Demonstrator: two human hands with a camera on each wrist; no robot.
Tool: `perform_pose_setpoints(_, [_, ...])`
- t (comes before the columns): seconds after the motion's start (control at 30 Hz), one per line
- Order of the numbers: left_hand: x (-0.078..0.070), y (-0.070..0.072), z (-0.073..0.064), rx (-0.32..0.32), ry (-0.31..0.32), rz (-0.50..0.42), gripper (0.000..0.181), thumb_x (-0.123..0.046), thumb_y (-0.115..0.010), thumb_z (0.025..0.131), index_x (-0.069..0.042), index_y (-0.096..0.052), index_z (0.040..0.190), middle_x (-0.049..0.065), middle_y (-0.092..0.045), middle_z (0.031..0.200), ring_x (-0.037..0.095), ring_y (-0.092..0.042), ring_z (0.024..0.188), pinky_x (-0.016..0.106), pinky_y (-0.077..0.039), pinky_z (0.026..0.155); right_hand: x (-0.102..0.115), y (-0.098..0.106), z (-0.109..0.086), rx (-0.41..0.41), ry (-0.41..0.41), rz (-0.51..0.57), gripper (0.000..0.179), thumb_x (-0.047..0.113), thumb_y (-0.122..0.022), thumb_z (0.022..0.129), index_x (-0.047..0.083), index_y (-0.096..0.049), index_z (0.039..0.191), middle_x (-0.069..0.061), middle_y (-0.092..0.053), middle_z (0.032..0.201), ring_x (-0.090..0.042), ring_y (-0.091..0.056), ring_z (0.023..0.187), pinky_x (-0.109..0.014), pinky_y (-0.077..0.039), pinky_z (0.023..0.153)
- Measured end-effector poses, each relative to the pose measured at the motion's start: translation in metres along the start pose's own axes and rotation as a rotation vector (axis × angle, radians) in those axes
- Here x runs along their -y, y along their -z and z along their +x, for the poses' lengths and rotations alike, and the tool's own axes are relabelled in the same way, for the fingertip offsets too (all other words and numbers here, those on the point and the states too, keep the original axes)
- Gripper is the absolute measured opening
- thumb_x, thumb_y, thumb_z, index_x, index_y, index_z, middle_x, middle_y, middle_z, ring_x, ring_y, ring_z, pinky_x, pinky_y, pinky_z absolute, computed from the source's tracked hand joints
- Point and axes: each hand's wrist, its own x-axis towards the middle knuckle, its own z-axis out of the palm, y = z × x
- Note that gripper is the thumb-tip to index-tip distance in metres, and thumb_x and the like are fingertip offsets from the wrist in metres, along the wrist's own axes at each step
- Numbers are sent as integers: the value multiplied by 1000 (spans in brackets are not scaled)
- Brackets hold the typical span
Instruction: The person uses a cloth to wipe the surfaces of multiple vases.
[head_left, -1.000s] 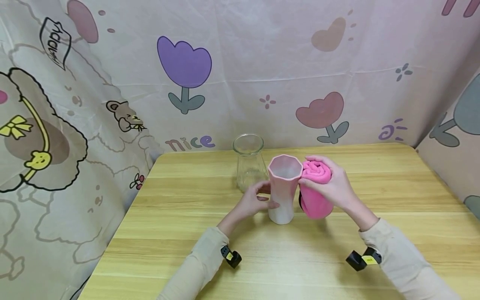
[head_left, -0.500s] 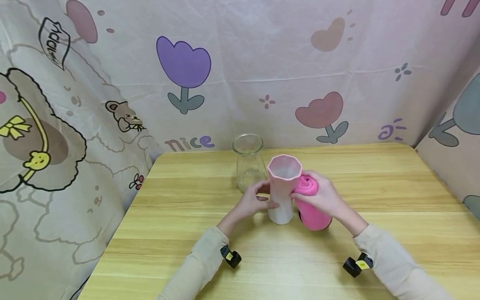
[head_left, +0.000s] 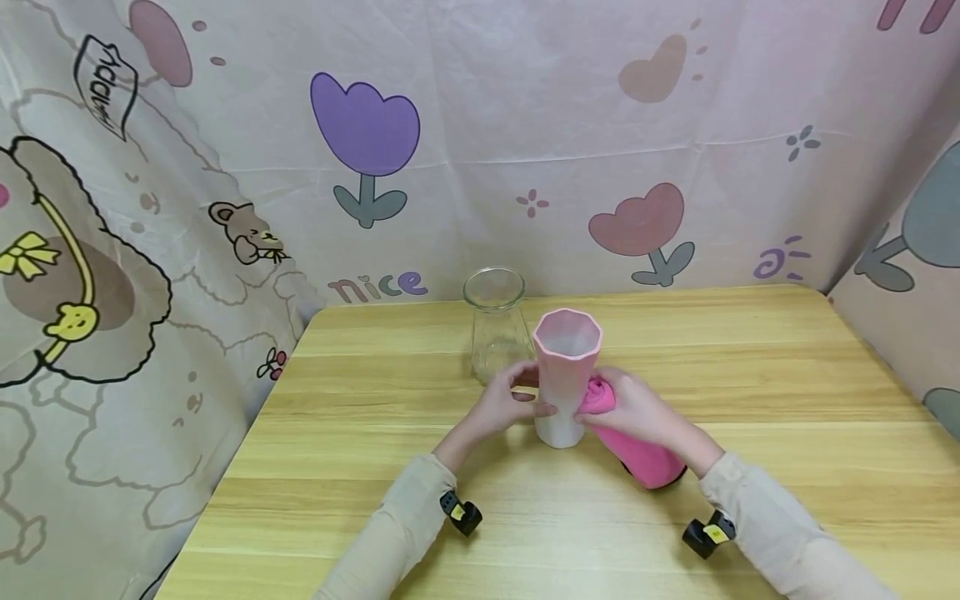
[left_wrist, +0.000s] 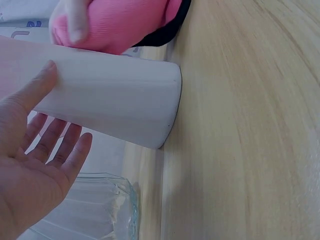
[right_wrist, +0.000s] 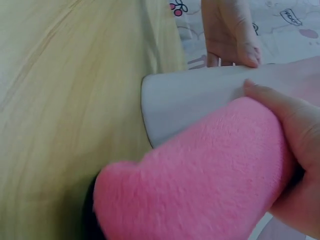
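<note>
A tall faceted vase (head_left: 564, 379), pink at the top and fading to white, stands upright on the table. My left hand (head_left: 504, 406) holds its left side, with the thumb (left_wrist: 37, 87) in front and the other fingers behind. In my right hand (head_left: 636, 410) is a rolled pink plush towel (head_left: 647, 458) with a dark edge. It tilts, its rolled end up against the vase's right side and its wide end low over the table. The right thumb (right_wrist: 265, 95) lies at the vase wall in the right wrist view.
A clear glass vase (head_left: 495, 337) stands just behind and left of the pink one, close to the left fingers. The wooden table (head_left: 337, 433) ends at a printed curtain (head_left: 465, 167) at the back.
My right hand has moved down and slightly left along the vase's side. The towel has gone from nearly upright to tilted, its wide end swinging toward me and right. The left hand holds still.
</note>
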Motion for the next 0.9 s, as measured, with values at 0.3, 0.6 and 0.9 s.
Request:
perform_pose_setpoints(0.3, [-1,1,-1,-2,8,3,56,5,-72,72,6,-48,122,21,-54,118,33,-52,107,39,-47,91,-6,-15,0,124,-3,-139,45,29,-77,69,8,-61,105,1,-63,91,-9,-56,77,-27,-49,70])
perform_pose_setpoints(0.6, [-1,1,-1,-4,2,7,56,4,-72,72,5,-49,123,20,-55,118,32,-53,107,39,-47,91,-9,-19,0,103,-8,-163,49,27,-80,64,5,-61,103,-3,-64,92,-12,-58,80,-29,-49,69])
perform_pose_setpoints(0.9, [-1,1,-2,-7,6,-4,57,5,-72,72,5,-48,124,21,-54,119,32,-52,108,41,-46,92,-3,-9,-1,65,21,-38,49,28,-78,70,7,-60,110,-2,-65,96,-12,-59,83,-27,-51,73])
